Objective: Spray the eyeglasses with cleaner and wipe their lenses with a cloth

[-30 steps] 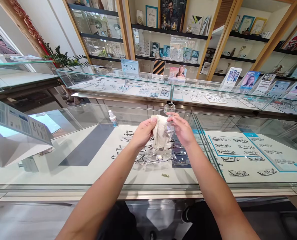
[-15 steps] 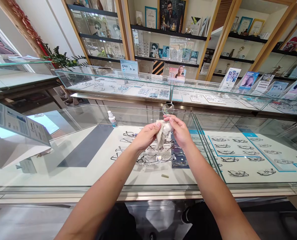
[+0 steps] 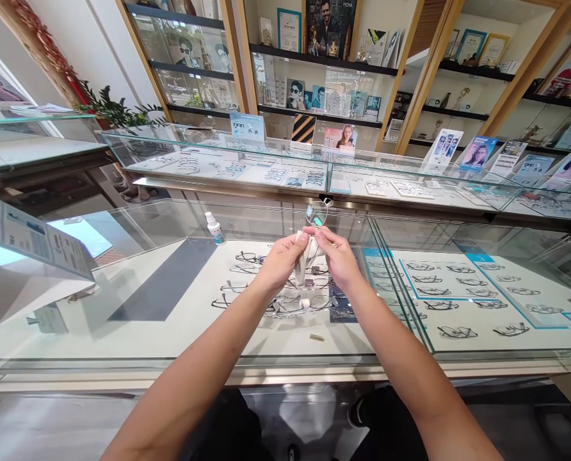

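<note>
Above the glass counter, my left hand (image 3: 285, 256) is closed on a pale cleaning cloth (image 3: 303, 266), which hangs down between the two hands. Close beside it, my right hand (image 3: 337, 256) grips a pair of eyeglasses (image 3: 317, 213). One thin-rimmed round lens sticks up past the fingertips, with a green reflection on it. The other part of the glasses is hidden by the fingers and cloth. The thumbs of both hands nearly meet at the cloth. A white spray bottle (image 3: 214, 228) stands upright on the counter, to the left of my hands.
Rows of eyeglass frames (image 3: 458, 332) lie inside the glass display counter (image 3: 194, 342). A small gold-coloured bar (image 3: 317, 337) is near the front. At left stands a folded sign (image 3: 31, 246). Behind are another glass case (image 3: 218, 182) and shelves with pictures.
The glasses have tilted and shifted slightly left and down, and the green reflection now shows on the lens. My right hand has come closer to my left, and the cloth is more bunched.
</note>
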Action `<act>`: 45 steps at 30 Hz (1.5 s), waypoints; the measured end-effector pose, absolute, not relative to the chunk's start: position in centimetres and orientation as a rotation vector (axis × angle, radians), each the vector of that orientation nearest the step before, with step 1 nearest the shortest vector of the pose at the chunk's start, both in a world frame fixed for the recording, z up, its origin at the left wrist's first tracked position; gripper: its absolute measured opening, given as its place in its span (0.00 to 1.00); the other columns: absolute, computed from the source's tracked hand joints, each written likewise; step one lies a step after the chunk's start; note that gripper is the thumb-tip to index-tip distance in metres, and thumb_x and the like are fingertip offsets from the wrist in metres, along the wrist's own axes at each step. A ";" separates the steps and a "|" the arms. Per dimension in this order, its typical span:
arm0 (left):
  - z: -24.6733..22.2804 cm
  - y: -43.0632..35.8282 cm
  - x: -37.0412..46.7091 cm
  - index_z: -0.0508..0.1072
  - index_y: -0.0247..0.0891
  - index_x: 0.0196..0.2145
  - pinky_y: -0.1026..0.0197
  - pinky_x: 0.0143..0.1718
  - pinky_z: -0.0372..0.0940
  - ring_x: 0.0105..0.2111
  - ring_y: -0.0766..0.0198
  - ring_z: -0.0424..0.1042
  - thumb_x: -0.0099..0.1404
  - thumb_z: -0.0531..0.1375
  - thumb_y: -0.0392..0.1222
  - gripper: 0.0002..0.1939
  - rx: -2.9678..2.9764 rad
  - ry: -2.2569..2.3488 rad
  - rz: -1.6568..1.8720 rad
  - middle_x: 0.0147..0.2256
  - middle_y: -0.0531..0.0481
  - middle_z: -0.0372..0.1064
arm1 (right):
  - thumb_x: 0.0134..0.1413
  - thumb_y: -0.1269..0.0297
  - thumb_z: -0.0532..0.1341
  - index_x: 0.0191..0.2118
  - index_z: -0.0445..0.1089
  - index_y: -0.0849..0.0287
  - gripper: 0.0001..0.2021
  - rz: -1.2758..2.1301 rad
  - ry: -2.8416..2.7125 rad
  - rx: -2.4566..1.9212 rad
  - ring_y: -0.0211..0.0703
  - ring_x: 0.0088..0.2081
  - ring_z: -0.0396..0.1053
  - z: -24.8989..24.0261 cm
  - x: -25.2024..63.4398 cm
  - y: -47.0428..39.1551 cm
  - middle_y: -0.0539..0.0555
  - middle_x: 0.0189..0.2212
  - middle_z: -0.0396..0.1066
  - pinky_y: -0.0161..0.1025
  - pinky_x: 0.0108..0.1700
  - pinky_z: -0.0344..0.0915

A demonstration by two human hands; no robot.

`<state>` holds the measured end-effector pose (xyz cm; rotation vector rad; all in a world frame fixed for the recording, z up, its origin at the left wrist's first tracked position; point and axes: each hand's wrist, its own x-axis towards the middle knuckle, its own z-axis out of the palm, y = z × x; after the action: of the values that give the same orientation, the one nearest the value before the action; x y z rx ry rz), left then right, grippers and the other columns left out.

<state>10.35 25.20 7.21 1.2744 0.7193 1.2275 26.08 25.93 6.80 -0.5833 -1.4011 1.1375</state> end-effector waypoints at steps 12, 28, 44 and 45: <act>7.5 25.1 10.4 0.83 0.35 0.42 0.65 0.33 0.62 0.29 0.66 0.68 0.58 0.76 0.62 0.27 1.218 0.709 1.300 0.29 0.51 0.74 | 0.69 0.36 0.60 0.49 0.87 0.46 0.25 0.904 -1.575 -0.627 0.54 0.59 0.71 8.2 26.1 24.9 0.55 0.50 0.80 0.50 0.68 0.60; 8.3 24.5 10.3 0.80 0.34 0.44 0.64 0.28 0.57 0.25 0.69 0.63 0.56 0.79 0.56 0.28 1.265 0.738 1.247 0.29 0.53 0.73 | 0.67 0.41 0.64 0.49 0.86 0.50 0.21 1.037 -1.467 -0.623 0.51 0.51 0.72 7.9 26.4 25.3 0.54 0.46 0.76 0.45 0.58 0.65; 7.9 24.6 10.5 0.80 0.36 0.37 0.62 0.33 0.61 0.30 0.63 0.67 0.64 0.68 0.72 0.31 1.443 0.836 1.415 0.29 0.50 0.72 | 0.57 0.51 0.73 0.37 0.88 0.48 0.09 1.059 -1.338 -0.582 0.50 0.51 0.74 7.8 26.0 25.3 0.53 0.42 0.79 0.48 0.58 0.68; 7.9 24.6 10.4 0.80 0.36 0.37 0.62 0.34 0.62 0.31 0.62 0.67 0.65 0.67 0.72 0.31 1.480 0.838 1.406 0.30 0.50 0.73 | 0.56 0.53 0.74 0.36 0.87 0.48 0.08 1.063 -1.305 -0.589 0.50 0.50 0.73 7.8 26.0 25.3 0.53 0.41 0.79 0.47 0.58 0.68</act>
<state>10.42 24.60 7.93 1.4797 0.8385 1.4057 26.00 25.28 7.81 -0.5893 -1.3050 1.0628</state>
